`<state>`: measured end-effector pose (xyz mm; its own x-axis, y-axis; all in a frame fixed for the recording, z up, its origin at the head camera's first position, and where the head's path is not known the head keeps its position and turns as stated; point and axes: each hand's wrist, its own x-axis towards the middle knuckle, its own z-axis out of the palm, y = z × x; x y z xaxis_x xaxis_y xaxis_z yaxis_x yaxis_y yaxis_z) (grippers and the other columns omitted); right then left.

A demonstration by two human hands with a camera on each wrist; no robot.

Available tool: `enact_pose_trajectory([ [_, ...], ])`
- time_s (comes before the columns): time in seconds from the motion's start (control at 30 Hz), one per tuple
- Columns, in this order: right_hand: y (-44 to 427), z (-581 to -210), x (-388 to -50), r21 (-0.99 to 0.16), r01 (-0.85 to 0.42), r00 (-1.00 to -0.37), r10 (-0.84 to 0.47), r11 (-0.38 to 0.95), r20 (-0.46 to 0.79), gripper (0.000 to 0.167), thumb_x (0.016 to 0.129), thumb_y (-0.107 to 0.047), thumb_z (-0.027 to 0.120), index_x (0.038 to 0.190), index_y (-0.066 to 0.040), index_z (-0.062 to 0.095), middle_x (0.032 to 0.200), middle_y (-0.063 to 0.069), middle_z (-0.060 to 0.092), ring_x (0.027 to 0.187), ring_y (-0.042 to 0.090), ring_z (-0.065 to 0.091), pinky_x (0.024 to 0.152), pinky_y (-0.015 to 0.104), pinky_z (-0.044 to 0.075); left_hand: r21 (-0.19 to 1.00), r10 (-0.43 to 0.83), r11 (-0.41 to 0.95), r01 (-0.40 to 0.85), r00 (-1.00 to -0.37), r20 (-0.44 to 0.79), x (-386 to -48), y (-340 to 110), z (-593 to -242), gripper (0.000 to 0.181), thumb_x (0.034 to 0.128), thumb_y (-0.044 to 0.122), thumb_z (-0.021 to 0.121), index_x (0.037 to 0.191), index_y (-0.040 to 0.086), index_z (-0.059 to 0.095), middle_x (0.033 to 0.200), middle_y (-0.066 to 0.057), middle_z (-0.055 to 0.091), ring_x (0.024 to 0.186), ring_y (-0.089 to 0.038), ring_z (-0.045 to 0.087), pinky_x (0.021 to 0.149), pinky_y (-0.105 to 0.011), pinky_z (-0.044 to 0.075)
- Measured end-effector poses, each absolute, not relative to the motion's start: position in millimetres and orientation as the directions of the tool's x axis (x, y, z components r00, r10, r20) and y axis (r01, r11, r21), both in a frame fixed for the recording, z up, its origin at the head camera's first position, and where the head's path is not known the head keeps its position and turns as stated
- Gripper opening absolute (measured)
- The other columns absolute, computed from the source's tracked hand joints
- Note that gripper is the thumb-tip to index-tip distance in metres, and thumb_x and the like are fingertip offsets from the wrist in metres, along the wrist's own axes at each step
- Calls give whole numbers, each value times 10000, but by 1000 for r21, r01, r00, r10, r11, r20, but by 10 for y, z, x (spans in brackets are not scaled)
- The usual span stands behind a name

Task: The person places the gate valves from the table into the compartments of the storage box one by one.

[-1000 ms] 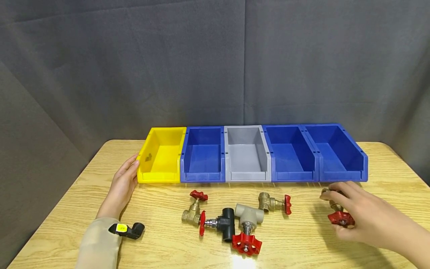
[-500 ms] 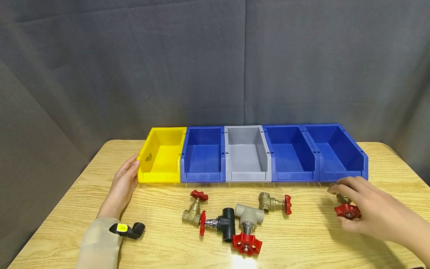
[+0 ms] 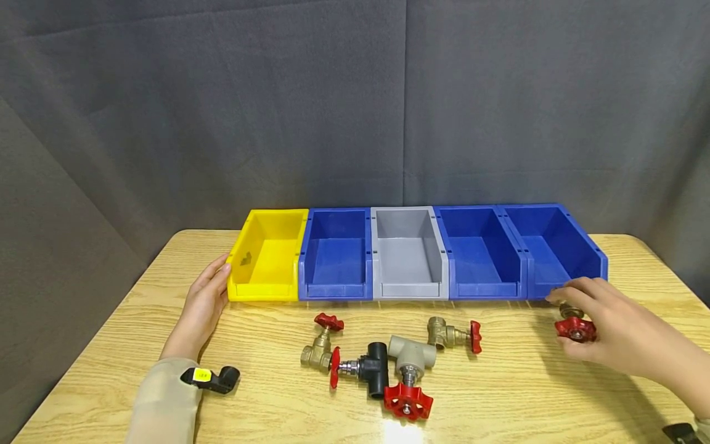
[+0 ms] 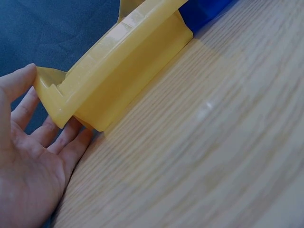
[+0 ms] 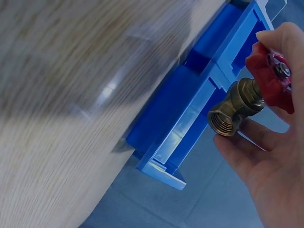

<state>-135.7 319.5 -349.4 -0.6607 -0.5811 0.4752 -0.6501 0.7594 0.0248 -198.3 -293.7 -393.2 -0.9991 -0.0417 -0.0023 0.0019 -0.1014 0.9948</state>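
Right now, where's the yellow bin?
In the head view, the yellow bin is leftmost of the five, beside a blue bin, with the left hand touching its outer side.

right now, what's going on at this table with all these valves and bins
A person's right-hand grip holds a brass valve with a red handwheel, near the front of the rightmost blue bin. Their left-hand grip rests against the outer side of the yellow bin at the far left. On the wooden table, nearer the person than the bins, lie two more brass valves, a black valve and a pale grey valve.
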Motion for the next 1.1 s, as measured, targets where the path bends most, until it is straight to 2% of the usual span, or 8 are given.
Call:
enact_pose_trajectory([
  [0.2,3246,-3513,-1425,17,-650,-661,-576,760,482,531,525,-191,837,1022,-121,664,1003,-25,583,879,171,519,822,168,336,996,-45,-89,-10,-999,-14,-1973,-2929,-3908,650,1040,370,491,1570,89,241,1532,-53,316,1347,-105,393,1072,-204,353],
  [0.33,3283,-3513,-1453,20,-631,-676,-562,775,477,531,525,-197,841,1020,-121,666,988,-13,592,872,196,535,793,212,355,994,-47,-104,-20,-999,-25,-1976,-2919,-3898,639,1046,362,479,1571,90,236,1541,-60,304,1371,-135,363,1089,-215,334],
  [0.7,3370,-3490,-1528,27,-596,-710,-543,802,448,539,528,-217,880,1013,-98,677,980,33,603,873,238,553,757,285,377,996,-47,-87,1,-999,-3,-1977,-2924,-3925,657,1040,375,490,1570,81,237,1544,-72,307,1345,-110,397,1051,-192,365],
  [0.97,3417,-3442,-1600,26,-589,-715,-536,808,450,509,533,-194,864,998,-105,678,975,29,610,855,218,547,745,274,371,998,-46,-67,-15,-999,-18,-1981,-2916,-3931,686,1032,404,496,1576,88,223,1580,-99,263,1387,-154,356,1096,-222,337],
  [1.1,3414,-3413,-1658,21,-576,-731,-527,817,433,512,546,-210,874,1005,-95,678,986,64,616,862,252,564,732,353,430,998,-50,-64,-14,-999,-17,-1974,-2926,-3929,688,1030,409,499,1575,89,229,1582,-103,259,1396,-165,343,1112,-234,323],
])
